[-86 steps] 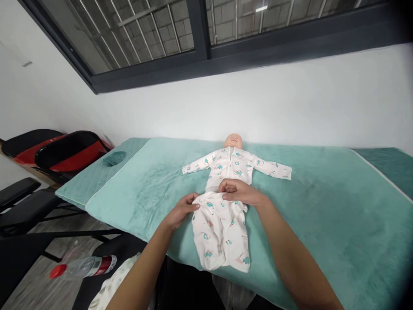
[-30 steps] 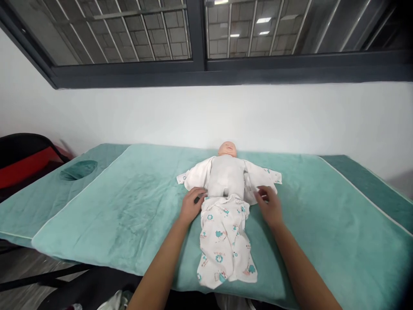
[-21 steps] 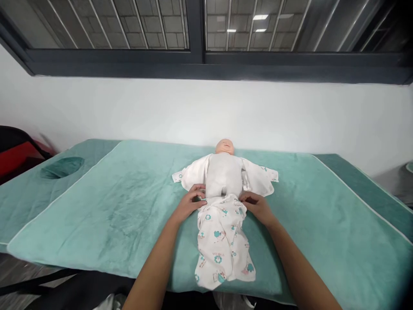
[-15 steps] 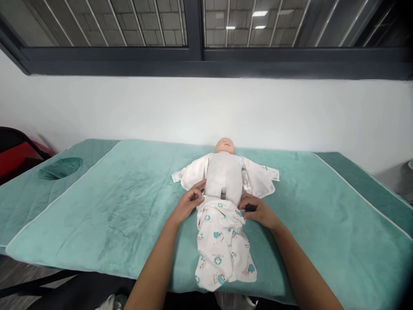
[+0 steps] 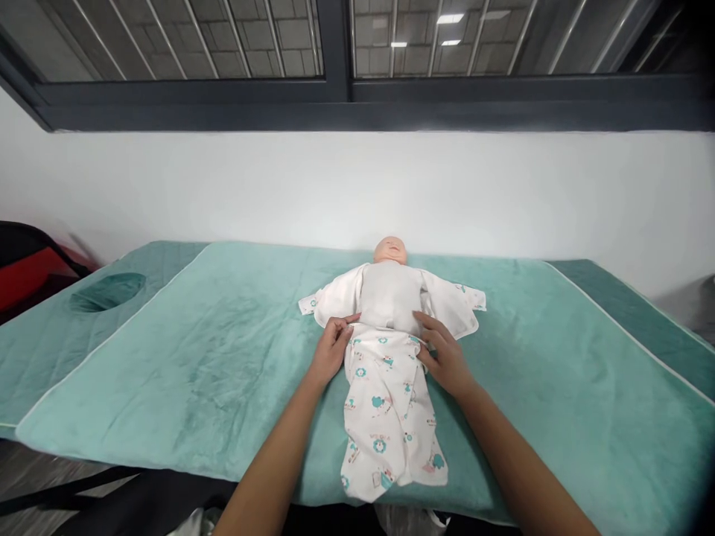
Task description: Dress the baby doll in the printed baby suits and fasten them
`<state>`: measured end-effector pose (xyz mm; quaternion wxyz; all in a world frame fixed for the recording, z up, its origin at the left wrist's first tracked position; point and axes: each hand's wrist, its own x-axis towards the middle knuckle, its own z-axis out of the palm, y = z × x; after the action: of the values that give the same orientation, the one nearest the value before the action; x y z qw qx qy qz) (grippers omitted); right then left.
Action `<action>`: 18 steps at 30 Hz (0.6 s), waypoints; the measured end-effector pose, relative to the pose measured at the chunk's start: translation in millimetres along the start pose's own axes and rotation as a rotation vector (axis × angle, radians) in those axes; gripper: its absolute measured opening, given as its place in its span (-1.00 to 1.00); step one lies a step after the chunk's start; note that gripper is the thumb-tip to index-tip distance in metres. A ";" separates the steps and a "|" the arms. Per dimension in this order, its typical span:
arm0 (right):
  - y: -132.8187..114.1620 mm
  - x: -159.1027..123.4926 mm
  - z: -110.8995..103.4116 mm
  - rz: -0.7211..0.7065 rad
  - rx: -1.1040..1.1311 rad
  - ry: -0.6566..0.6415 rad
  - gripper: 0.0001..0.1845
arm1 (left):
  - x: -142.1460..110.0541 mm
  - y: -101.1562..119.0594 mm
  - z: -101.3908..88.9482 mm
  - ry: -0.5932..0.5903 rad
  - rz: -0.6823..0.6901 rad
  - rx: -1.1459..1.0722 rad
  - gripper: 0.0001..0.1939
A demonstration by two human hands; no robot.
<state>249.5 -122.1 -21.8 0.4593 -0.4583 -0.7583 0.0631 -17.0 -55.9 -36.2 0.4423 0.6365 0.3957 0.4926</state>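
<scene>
A baby doll (image 5: 390, 251) lies on its back with its head toward the wall. A white jacket (image 5: 337, 293) with printed cuffs is spread open under its grey-white torso (image 5: 391, 294), sleeves out to both sides. White baby pants (image 5: 385, 402) with teal and pink prints cover its lower body, their legs lying flat toward me. My left hand (image 5: 332, 348) pinches the left side of the waistband, fingertips close together. My right hand (image 5: 445, 356) holds the right side of the waistband, its thumb at the edge and its index finger stretched onto the torso.
A teal padded mat (image 5: 246, 417) covers the table, with a round hole (image 5: 109, 290) at the far left. Behind stands a white wall (image 5: 223, 186) below a dark window frame (image 5: 340, 115). A red and black bag (image 5: 33, 275) is at the left edge.
The pants' waistband has moved up the torso, covering the small dark gap at the crotch. Both hands have moved up with it, and the fabric lies smoother.
</scene>
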 end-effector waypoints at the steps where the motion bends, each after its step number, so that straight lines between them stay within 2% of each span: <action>1: 0.8 1.8 -0.1 -0.005 -0.032 -0.011 -0.94 | 1.1 -0.2 1.4 0.022 0.004 0.013 -0.80; 3: 3.1 9.5 -1.0 0.044 -0.113 -0.022 -0.89 | 5.6 1.0 3.8 0.083 -0.001 0.098 -0.78; 7: 15.1 41.3 -1.0 0.293 -0.275 0.004 -0.80 | 27.3 7.2 7.7 0.177 0.002 0.302 -0.76; 10: 29.2 65.3 6.8 0.420 -0.191 0.068 -0.78 | 49.9 7.5 12.4 0.143 -0.035 0.293 -0.76; 12: 38.1 72.8 15.1 0.464 -0.079 0.160 -0.78 | 61.0 3.7 17.2 0.152 -0.057 0.260 -0.75; 15: 48.1 71.7 24.9 0.369 -0.007 0.273 -0.76 | 66.7 -4.4 24.5 0.226 -0.013 0.246 -0.78; 18: 53.0 69.3 24.6 0.237 0.013 0.196 -0.79 | 65.7 -7.9 27.1 0.216 0.137 0.242 -0.81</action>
<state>253.8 -31.6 -18.9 0.5236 -0.5455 -0.6499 0.0767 22.1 3.4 -28.9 0.2828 0.6540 0.4530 0.5358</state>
